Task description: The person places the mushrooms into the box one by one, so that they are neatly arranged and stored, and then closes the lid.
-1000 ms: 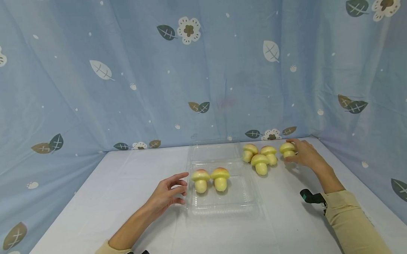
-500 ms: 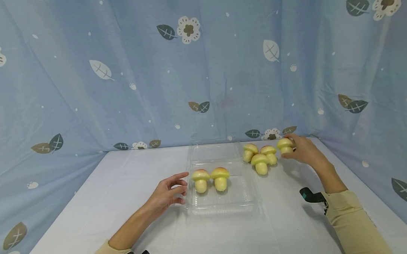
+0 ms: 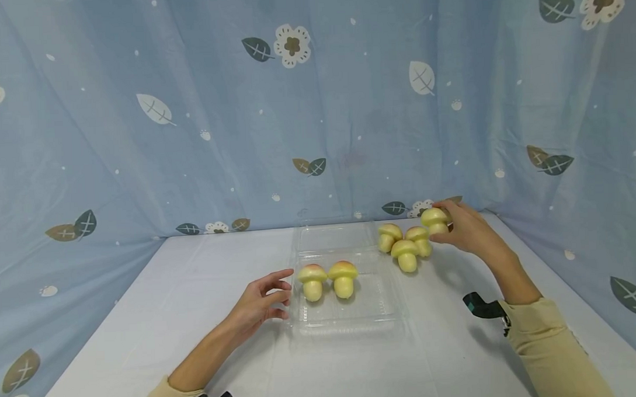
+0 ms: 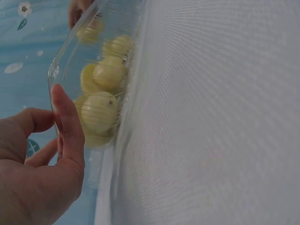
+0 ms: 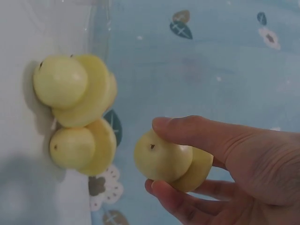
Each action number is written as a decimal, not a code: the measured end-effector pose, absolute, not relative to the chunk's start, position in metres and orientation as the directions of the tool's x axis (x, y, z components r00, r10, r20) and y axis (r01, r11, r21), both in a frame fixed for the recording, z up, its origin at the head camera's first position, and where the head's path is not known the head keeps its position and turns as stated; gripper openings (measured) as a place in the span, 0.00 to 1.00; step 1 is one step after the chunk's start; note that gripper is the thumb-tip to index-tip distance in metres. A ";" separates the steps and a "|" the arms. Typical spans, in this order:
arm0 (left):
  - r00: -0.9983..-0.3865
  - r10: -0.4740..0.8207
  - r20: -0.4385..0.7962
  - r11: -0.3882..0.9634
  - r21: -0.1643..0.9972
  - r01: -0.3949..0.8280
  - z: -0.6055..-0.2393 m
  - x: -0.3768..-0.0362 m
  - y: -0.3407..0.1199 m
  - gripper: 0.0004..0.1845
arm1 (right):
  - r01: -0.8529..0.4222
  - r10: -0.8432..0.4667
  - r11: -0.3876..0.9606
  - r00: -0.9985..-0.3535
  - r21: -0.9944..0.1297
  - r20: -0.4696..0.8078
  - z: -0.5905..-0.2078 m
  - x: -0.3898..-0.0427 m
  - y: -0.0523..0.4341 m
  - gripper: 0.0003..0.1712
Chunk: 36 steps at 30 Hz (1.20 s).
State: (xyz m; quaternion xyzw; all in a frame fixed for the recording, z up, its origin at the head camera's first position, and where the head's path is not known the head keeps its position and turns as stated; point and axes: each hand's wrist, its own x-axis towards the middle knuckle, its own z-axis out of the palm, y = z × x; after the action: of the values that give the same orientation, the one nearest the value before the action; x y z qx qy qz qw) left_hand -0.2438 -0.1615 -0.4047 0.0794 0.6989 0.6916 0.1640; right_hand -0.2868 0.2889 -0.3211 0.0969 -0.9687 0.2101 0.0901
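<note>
Right hand point(image 3: 468, 228): raised above the white table point(image 3: 196, 319) at the far right; a toy mushroom point(image 3: 434, 219) is pinched by the stem between thumb and curled fingers and held clear of the table, cap pointing left toward the loose group. Forearm is stretched forward in a beige sleeve point(image 3: 552, 354).

Left hand point(image 3: 261, 303): laid on the table just left of the clear plastic tray point(image 3: 371, 313), fingers relaxed and slightly spread, tips at the tray's edge; nothing is gripped.

Tray mushrooms point(image 3: 328, 279): two, upright, side by side inside the tray.

Loose mushrooms point(image 3: 404, 245): three, clustered on the table between tray and right hand.
</note>
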 end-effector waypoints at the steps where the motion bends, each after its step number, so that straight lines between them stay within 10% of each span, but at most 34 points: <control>1: -0.934 0.338 -0.120 0.029 0.993 -0.117 -0.405 -0.244 -0.161 0.28 | -0.233 -0.154 0.892 -0.962 -0.387 0.223 -0.320 -0.286 0.287 0.44; 36: -0.925 0.367 -0.103 0.027 0.995 -0.100 -0.405 -0.244 -0.163 0.29 | -0.431 -0.373 0.837 -0.900 -0.337 0.226 -0.318 -0.264 0.214 0.38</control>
State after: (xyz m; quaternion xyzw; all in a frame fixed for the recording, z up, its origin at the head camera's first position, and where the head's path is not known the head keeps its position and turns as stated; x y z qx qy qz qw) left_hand -0.2437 -0.1632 -0.4053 0.0958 0.6963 0.6909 0.1690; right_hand -0.2642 0.2140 -0.3180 0.2105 -0.9554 0.1928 0.0757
